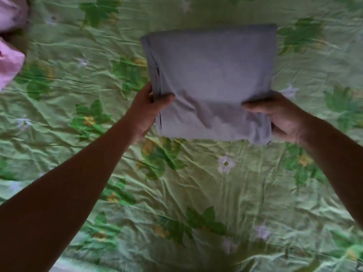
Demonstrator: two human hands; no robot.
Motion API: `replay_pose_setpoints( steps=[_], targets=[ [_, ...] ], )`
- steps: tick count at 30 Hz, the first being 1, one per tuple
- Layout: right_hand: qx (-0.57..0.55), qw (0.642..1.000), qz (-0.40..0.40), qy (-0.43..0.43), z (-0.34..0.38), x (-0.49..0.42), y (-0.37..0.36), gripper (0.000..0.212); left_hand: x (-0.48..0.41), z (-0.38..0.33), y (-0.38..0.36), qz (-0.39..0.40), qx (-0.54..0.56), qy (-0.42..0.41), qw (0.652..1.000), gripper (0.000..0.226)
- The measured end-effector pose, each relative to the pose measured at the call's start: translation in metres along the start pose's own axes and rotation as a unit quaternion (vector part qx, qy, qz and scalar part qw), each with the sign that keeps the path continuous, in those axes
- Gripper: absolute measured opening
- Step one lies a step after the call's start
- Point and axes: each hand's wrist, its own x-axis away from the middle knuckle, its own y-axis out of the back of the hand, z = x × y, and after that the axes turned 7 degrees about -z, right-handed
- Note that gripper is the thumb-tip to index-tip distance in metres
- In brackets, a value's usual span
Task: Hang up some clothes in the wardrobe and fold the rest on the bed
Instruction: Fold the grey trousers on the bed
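the left hand (145, 112) and right hand (284, 118) each pinch a near corner of the folded grey garment (212, 75), about mid-bed (196, 193), well apart from the pink clothes (9, 61) at its far left edge. the bunched right-hand layers look loose, so an uneven pull could undo the fold.

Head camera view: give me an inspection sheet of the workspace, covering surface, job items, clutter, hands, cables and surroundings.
Surface: the green floral bed sheet, wrinkled, fills the view.
Job's things: the folded grey garment is a neat rectangle held at its near edge; whether it rests on the sheet cannot be told. At the far left edge lie unfolded pink clothes.
Clutter: nothing seen.
Hands: the left hand grips the garment's near left corner, thumb on top; the right hand grips its near right corner.
Cables: nothing seen.
Surroundings: nothing seen beyond the bed.
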Motion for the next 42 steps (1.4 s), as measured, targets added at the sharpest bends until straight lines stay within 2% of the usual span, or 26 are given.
replay_pose_setpoints(
  steps=[2, 4, 8, 10, 14, 16, 18, 21, 24, 27, 29, 31, 34, 37, 40, 42],
  targets=[
    [0.021, 0.995, -0.006, -0.101, -0.021, -0.009, 0.001, 0.053, -0.002, 0.013, -0.001, -0.002, -0.084, 0.065, 0.994, 0.042],
    [0.03, 0.985, -0.015, -0.166, -0.04, -0.01, 0.002, 0.062, 0.002, 0.021, -0.002, 0.004, -0.109, 0.1, 0.989, 0.034],
    [0.006, 0.987, -0.012, -0.161, -0.053, -0.002, 0.005, 0.054, 0.022, 0.019, 0.0, 0.053, -0.094, 0.116, 0.987, 0.038],
    [-0.008, 0.987, -0.015, -0.157, -0.059, 0.014, 0.003, 0.045, 0.04, 0.022, 0.002, 0.048, -0.112, 0.127, 0.984, 0.031],
    [-0.009, 0.981, -0.019, -0.193, -0.093, 0.067, -0.003, 0.042, 0.092, 0.04, 0.008, 0.06, -0.089, 0.188, 0.976, 0.029],
    [-0.025, 0.973, -0.031, -0.226, -0.117, 0.1, -0.008, 0.034, 0.128, 0.056, 0.01, 0.053, -0.076, 0.195, 0.976, 0.035],
    [-0.033, 0.968, -0.05, -0.242, -0.138, 0.129, -0.015, 0.029, 0.163, 0.071, 0.01, 0.012, -0.064, 0.157, 0.985, 0.053],
    [-0.026, 0.972, -0.091, -0.215, -0.15, 0.141, -0.021, 0.02, 0.179, 0.079, 0.008, -0.039, -0.086, 0.082, 0.992, 0.062],
    [-0.014, 0.979, -0.12, -0.167, -0.136, 0.128, -0.026, 0.013, 0.157, 0.072, 0.001, -0.042, -0.171, 0.03, 0.984, 0.043],
    [-0.016, 0.985, -0.149, -0.083, -0.112, 0.106, -0.026, 0.019, 0.128, 0.061, -0.007, -0.082, -0.182, 0.016, 0.98, 0.027],
    [-0.015, 0.985, -0.167, -0.041, -0.097, 0.093, -0.028, 0.029, 0.114, 0.053, -0.014, -0.098, -0.183, 0.021, 0.978, 0.015],
    [-0.013, 0.984, -0.173, -0.025, -0.089, 0.084, -0.032, 0.037, 0.109, 0.049, -0.018, -0.083, -0.181, 0.026, 0.98, 0.008],
    [-0.025, 0.983, -0.183, -0.022, -0.089, 0.078, -0.033, 0.026, 0.108, 0.045, -0.018, -0.088, -0.134, 0.062, 0.985, 0.03],
    [-0.028, 0.978, -0.205, -0.028, -0.086, 0.075, -0.03, 0.013, 0.108, 0.043, -0.012, -0.1, -0.083, 0.08, 0.988, 0.023],
    [-0.041, 0.98, -0.186, -0.048, -0.078, 0.071, -0.032, 0.018, 0.103, 0.035, -0.013, -0.072, -0.056, 0.1, 0.991, 0.024],
    [-0.056, 0.982, -0.169, -0.062, -0.071, 0.066, -0.033, 0.024, 0.094, 0.028, -0.012, -0.038, -0.035, 0.132, 0.99, 0.012]
  ],
)
